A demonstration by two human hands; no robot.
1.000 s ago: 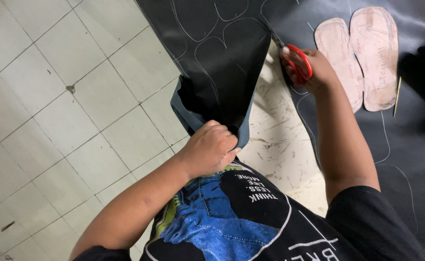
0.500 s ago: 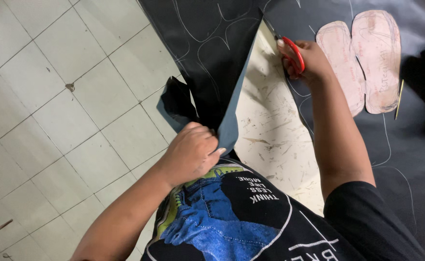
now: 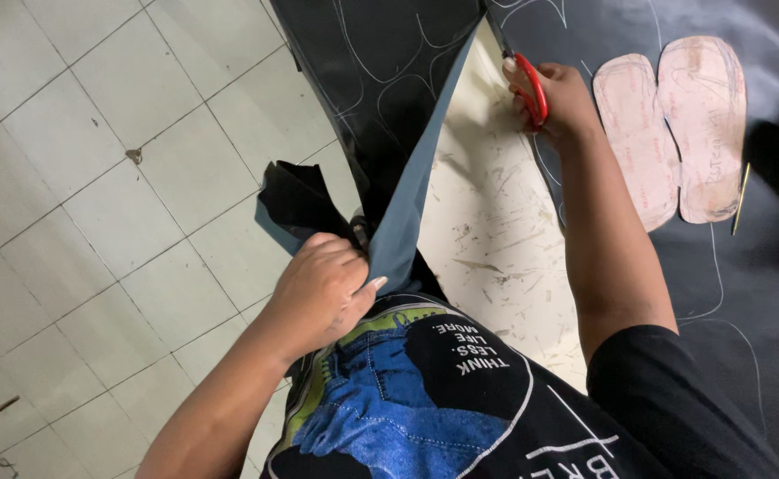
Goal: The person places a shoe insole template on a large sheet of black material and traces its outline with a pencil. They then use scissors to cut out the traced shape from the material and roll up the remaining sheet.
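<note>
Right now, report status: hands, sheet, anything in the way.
Left hand gripping cut edge of black sheet, pulled aside. Right hand on red-handled scissors at the cut. Two pink sole templates lie right of the cut, apart from it.

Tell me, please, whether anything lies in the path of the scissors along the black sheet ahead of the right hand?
Nothing visible does. The right hand holds the red-handled scissors at the cut, and the black sheet ahead carries only chalk outlines. The two pink sole templates lie off to the side.
</note>
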